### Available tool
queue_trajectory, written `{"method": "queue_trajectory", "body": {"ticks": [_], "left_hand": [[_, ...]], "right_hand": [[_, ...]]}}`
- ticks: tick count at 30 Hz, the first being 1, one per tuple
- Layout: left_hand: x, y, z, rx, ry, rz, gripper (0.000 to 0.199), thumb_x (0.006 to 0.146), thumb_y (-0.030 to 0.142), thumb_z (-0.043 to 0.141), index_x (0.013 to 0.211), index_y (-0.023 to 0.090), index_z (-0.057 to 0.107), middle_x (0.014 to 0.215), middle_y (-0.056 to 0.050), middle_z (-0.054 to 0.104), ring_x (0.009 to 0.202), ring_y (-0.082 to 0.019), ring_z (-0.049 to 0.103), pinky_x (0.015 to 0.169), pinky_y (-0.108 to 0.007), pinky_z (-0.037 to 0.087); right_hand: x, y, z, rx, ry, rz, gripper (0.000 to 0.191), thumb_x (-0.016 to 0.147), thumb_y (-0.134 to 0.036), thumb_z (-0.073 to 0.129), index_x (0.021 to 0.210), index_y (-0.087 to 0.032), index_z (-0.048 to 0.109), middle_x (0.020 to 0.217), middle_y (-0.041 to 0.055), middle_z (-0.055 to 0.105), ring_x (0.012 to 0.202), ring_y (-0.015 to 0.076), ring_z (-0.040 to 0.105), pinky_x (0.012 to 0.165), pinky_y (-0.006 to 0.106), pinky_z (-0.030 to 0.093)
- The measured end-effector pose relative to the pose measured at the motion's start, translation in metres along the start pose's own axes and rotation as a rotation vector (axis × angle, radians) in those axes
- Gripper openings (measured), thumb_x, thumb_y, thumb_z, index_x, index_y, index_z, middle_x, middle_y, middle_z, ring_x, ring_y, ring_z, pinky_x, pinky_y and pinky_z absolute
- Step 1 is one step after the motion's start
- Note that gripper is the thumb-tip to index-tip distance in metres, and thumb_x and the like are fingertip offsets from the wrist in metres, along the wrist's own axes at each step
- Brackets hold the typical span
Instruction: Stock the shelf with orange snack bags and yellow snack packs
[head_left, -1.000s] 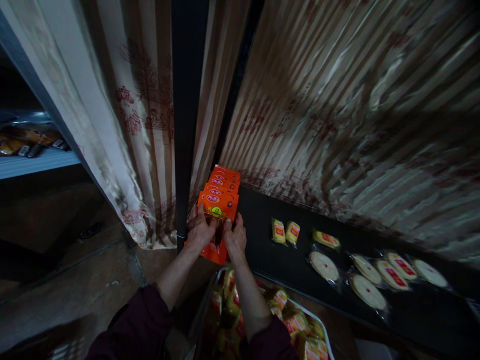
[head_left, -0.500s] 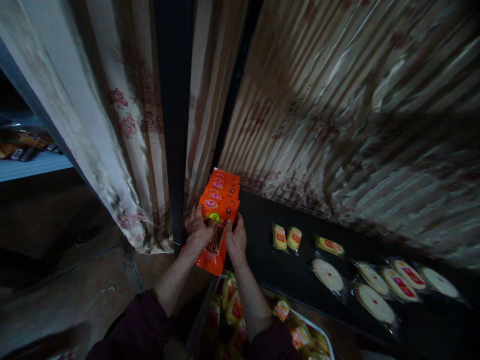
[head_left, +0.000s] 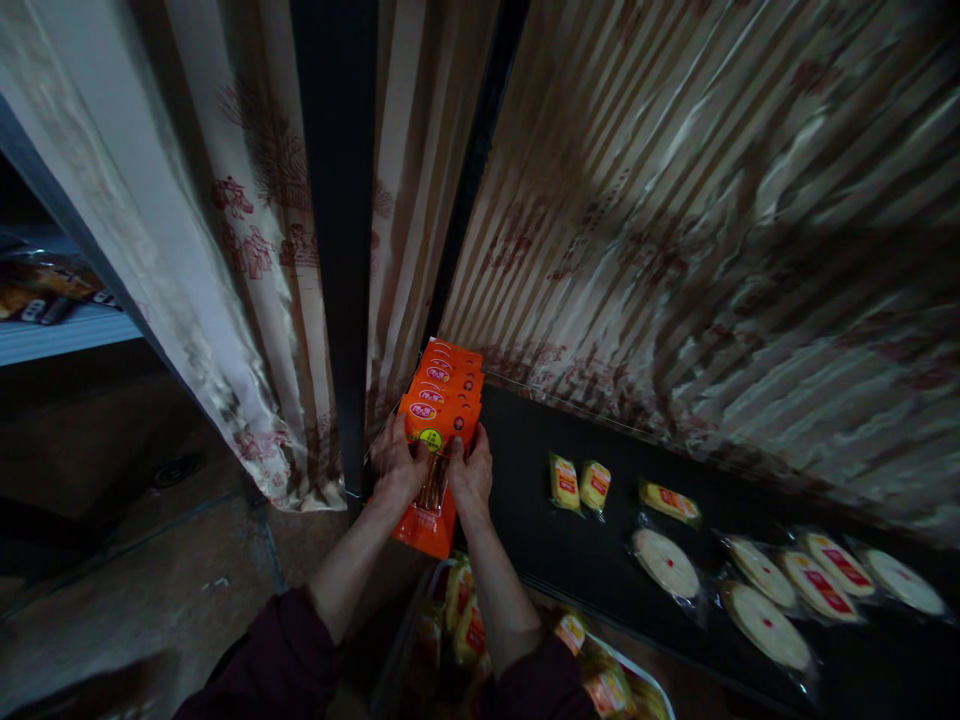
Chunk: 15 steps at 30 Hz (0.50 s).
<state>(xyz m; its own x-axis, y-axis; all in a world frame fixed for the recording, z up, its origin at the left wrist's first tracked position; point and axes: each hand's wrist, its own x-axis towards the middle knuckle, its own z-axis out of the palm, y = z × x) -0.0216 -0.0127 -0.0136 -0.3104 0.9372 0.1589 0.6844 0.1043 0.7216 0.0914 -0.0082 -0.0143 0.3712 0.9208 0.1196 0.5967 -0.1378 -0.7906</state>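
Observation:
Several orange snack packets (head_left: 439, 415) stand overlapped in a row at the left end of a black shelf (head_left: 517, 430). The front packet has a clear window showing brown sticks of food. My left hand (head_left: 400, 462) grips its left edge, thumb on the front. On the right edge, my right hand (head_left: 470, 470) holds the same packet, its thumb also on the front. The fingers behind the packet are hidden. Small yellow wrapped cakes (head_left: 565, 482) and round pale flatbreads in clear wrap (head_left: 666, 563) lie farther right on the shelf.
Below my forearms is a white-rimmed basket (head_left: 637, 668) of yellow packets. A dark post (head_left: 341, 250) rises left of the orange packets. Pleated printed curtains (head_left: 637, 200) hang behind the shelf. Another shelf (head_left: 67, 335) with packaged food is at the far left.
Both hands stay on the front orange packet with almost the same grip. The view has shifted slightly, so the cakes and flatbreads appear a little farther right and lower.

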Motion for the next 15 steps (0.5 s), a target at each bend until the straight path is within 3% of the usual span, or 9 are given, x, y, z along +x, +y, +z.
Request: {"method": "queue_trajectory", "body": {"ticks": [9,15], "left_hand": [[-0.015,0.014,-0.017,0.353,0.033,0.148,0.047,0.087,0.031,0.044,0.127,0.008,0.053,0.131,-0.021,0.053,0.113,-0.032,0.056,0.093,-0.044,0.045],[-0.020,0.015,-0.023,0.406,0.054,0.234,0.043,0.087,0.033,0.045,0.122,0.010,0.057,0.137,-0.020,0.048,0.115,-0.032,0.053,0.092,-0.044,0.045]], "right_hand": [[0.001,0.007,0.002,0.037,0.004,-0.022,0.064,0.087,-0.041,0.038,0.139,-0.005,0.035,0.132,0.0223,0.053,0.120,0.0319,0.053,0.098,0.045,0.041],[0.002,0.007,0.004,0.053,0.042,-0.023,0.064,0.085,-0.041,0.041,0.138,-0.005,0.036,0.136,0.0222,0.049,0.124,0.0314,0.049,0.101,0.045,0.039]]}}
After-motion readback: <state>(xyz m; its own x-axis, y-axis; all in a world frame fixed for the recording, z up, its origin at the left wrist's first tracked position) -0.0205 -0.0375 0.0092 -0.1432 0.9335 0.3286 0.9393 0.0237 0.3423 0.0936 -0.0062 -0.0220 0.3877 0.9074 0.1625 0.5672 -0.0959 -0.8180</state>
